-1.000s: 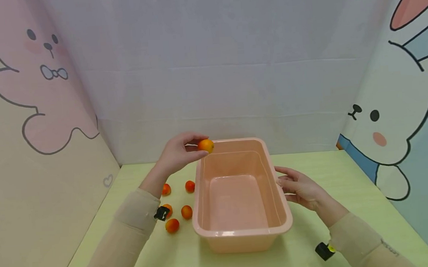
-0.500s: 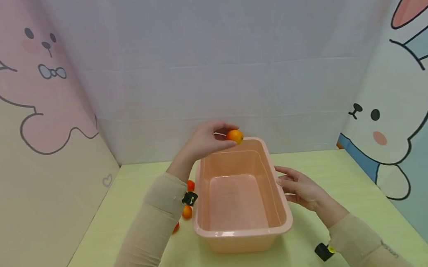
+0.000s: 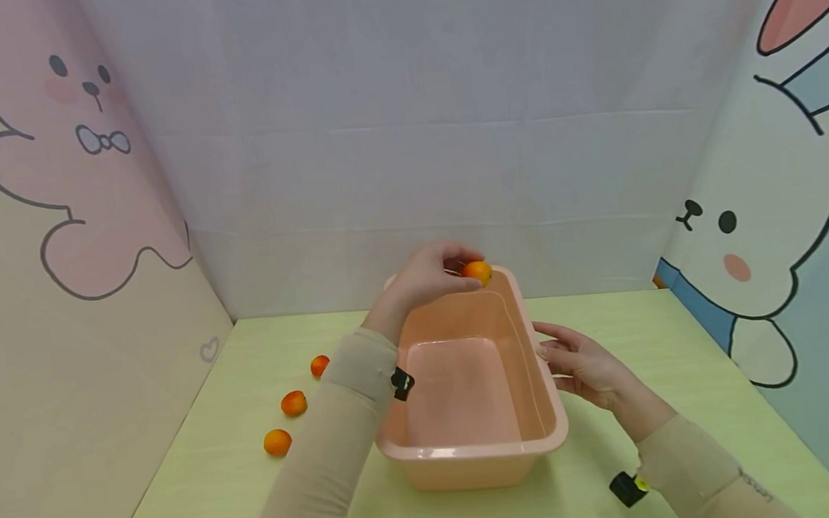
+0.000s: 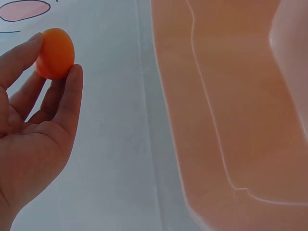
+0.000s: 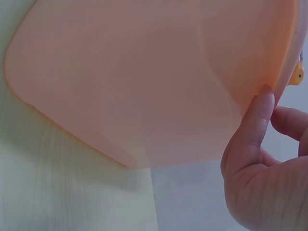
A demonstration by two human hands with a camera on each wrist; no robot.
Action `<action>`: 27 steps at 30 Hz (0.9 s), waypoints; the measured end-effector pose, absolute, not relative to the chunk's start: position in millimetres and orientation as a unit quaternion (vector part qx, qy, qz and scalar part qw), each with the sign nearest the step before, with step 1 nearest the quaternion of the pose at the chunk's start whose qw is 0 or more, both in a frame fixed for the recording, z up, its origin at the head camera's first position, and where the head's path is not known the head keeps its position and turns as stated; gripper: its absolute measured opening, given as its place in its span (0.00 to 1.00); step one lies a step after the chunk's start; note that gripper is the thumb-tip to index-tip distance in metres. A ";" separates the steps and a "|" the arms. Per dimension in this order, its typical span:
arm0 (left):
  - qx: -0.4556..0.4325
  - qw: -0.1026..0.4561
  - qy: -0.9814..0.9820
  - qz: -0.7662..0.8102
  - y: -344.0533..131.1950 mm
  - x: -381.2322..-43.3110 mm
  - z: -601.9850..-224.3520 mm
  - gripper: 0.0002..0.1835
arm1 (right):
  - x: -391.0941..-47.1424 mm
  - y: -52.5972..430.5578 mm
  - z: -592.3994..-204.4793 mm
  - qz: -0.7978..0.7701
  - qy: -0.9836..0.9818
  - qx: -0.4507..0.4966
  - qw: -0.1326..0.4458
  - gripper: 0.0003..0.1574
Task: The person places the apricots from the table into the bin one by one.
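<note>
My left hand (image 3: 432,274) pinches a small, smooth, egg-shaped orange fruit (image 3: 476,273) between thumb and fingertips. It is held up over the far end of a peach-coloured plastic basin (image 3: 471,452). In the left wrist view the fruit (image 4: 56,53) shows plainly, with the basin wall (image 4: 226,106) off to its right. At the basin's right side my right hand (image 3: 582,364) grips the rim. The right wrist view has one digit of the right hand (image 5: 262,178) against the outer wall just under the rim, another close by the edge.
Left of the basin, several similar fruits lie on the pale green table, among them one nearer fruit (image 3: 278,443), a middle one (image 3: 294,404) and a farther one (image 3: 320,366). The left sleeve (image 3: 339,417) covers part of that area and the basin's left rim. A white cloth backdrop (image 3: 405,131) stands behind.
My left hand has carried the fruit to the right, from the basin's far left corner to over its far end, dipping slightly lately. The right hand and basin stay put.
</note>
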State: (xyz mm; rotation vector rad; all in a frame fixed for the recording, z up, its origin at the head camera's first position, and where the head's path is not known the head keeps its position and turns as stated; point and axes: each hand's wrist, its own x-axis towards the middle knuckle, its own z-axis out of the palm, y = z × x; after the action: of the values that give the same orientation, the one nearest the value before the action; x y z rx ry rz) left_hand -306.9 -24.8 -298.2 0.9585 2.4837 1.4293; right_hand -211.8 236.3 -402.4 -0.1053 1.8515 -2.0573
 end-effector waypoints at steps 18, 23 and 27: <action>0.262 0.109 0.846 0.451 -12.0 -322.7 -344.2 0.16 | -213.0 234.2 -402.7 -0.736 0.649 -0.038 0.187 0.42; 0.255 0.114 0.858 0.431 -7.8 -324.7 -358.8 0.15 | -213.3 234.3 -403.4 -0.734 0.652 -0.035 0.185 0.42; 0.255 0.121 0.869 0.406 -4.9 -324.4 -366.4 0.15 | -213.1 234.9 -404.6 -0.737 0.649 -0.032 0.186 0.42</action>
State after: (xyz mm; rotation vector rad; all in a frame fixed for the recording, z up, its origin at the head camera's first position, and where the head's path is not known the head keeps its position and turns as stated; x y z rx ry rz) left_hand -324.4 -4.9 -366.4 0.7437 2.5390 1.1847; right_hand -213.1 234.9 -404.6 -0.0906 1.8277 -2.0770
